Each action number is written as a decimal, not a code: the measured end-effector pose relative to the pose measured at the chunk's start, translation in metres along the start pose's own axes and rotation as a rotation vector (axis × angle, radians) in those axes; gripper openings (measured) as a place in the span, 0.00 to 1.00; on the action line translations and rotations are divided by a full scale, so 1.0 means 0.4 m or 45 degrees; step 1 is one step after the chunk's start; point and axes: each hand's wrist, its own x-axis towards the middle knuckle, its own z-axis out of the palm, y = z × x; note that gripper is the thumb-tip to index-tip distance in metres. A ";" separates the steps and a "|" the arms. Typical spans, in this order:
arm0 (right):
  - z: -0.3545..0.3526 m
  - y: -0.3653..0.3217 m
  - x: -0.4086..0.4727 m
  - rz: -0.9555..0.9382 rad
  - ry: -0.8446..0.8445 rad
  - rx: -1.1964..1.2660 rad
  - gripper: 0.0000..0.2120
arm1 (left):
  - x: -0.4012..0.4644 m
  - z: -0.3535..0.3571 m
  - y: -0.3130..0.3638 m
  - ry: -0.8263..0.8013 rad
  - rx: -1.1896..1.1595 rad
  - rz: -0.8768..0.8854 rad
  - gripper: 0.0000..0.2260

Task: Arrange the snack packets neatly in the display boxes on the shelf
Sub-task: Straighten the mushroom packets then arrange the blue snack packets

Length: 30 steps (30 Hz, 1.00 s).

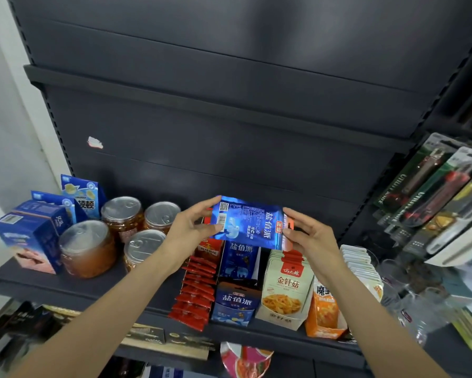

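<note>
A shiny blue snack packet (249,223) lies sideways in the air above the shelf, held at both ends. My left hand (192,227) pinches its left end between thumb and fingers. My right hand (307,236) pinches its right end, by the orange hang tab. Directly below stands a blue display box (236,304) with matching blue packets (240,259) upright inside. To its left sits a row of red packets (198,293); to its right, a white box of mushroom snack packets (286,289) and an orange display box (324,312).
Several foil-lidded jars (88,248) and blue cartons (35,236) stand on the dark shelf (73,289) at left. Grey-white packets (361,266) and clear glasses (398,282) crowd the right. Utility-knife packs (434,197) hang at far right. An upper shelf edge (202,102) runs overhead.
</note>
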 end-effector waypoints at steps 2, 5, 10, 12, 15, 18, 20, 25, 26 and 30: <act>0.008 0.004 -0.001 -0.031 0.031 0.009 0.19 | -0.006 -0.002 0.004 0.008 0.071 0.132 0.23; 0.019 0.004 -0.004 -0.053 0.071 0.066 0.19 | -0.013 -0.005 0.001 0.008 0.153 0.246 0.24; 0.027 0.017 -0.009 -0.044 0.075 0.084 0.19 | -0.027 -0.015 -0.020 0.030 0.161 0.240 0.25; 0.029 0.020 -0.011 -0.042 0.071 0.083 0.19 | -0.025 -0.020 -0.020 0.023 0.150 0.235 0.25; 0.032 0.020 -0.015 -0.044 0.063 0.084 0.17 | -0.012 -0.029 -0.020 0.005 0.077 0.143 0.25; 0.024 0.014 -0.017 -0.079 0.019 -0.047 0.13 | -0.001 -0.039 -0.028 0.001 -0.097 -0.024 0.23; 0.016 0.012 -0.015 -0.155 -0.015 -0.200 0.16 | 0.002 -0.039 -0.032 -0.004 -0.199 -0.111 0.21; -0.005 0.015 -0.003 -0.479 0.170 -0.646 0.12 | 0.008 -0.019 -0.038 -0.061 -0.253 -0.305 0.14; -0.012 0.016 -0.002 -0.507 0.210 -0.674 0.10 | 0.010 -0.015 -0.039 -0.089 -0.190 -0.333 0.12; -0.035 0.023 -0.005 -0.373 0.239 -0.661 0.06 | 0.014 0.007 -0.042 -0.164 0.111 -0.415 0.09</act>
